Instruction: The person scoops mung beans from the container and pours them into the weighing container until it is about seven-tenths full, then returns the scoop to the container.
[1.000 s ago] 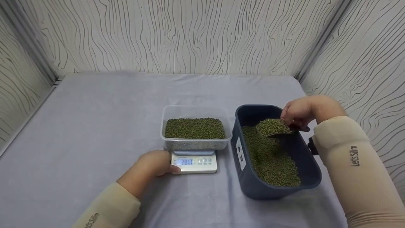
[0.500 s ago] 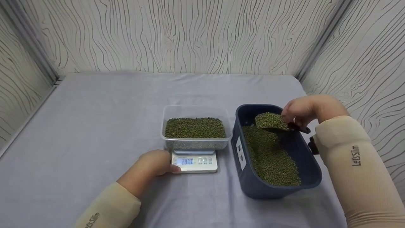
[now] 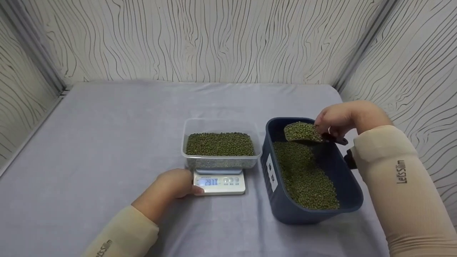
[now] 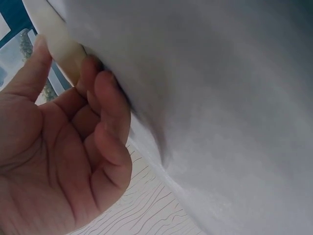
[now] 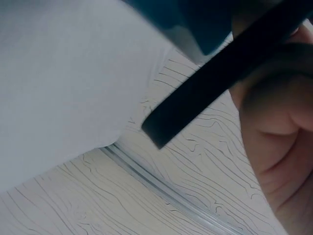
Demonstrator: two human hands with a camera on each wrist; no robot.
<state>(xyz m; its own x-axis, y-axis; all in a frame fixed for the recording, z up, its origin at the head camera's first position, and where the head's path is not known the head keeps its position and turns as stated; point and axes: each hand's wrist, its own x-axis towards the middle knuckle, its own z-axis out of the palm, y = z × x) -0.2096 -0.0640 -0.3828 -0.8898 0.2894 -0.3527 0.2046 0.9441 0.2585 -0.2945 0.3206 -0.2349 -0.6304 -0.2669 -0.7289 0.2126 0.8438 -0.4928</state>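
Note:
My right hand point(image 3: 337, 117) grips the dark handle point(image 3: 335, 138) of a scoop heaped with green mung beans point(image 3: 302, 131). The scoop is held over the far end of a deep blue bin point(image 3: 300, 217), which has more beans inside. In the right wrist view the handle point(image 5: 210, 85) sticks out past my fingers. To the left, a clear plastic container point(image 3: 221, 163) partly filled with beans sits on a white digital kitchen scale point(image 3: 232, 187). My left hand point(image 3: 175, 182) pinches the scale's near left corner, thumb on top; the left wrist view shows the fingers point(image 4: 110, 98) curled at its edge.
A pale cloth point(image 3: 107, 142) covers the table. Patterned panels point(image 3: 214, 43) stand behind it and at both sides, with metal posts at the corners. The bin bears a white label point(image 3: 271, 173) on its left wall. The scale's display is lit, seemingly reading 297.7.
My right hand has raised the loaded scoop and shifted it slightly left and away from me over the bin. The left hand, scale and container have stayed put.

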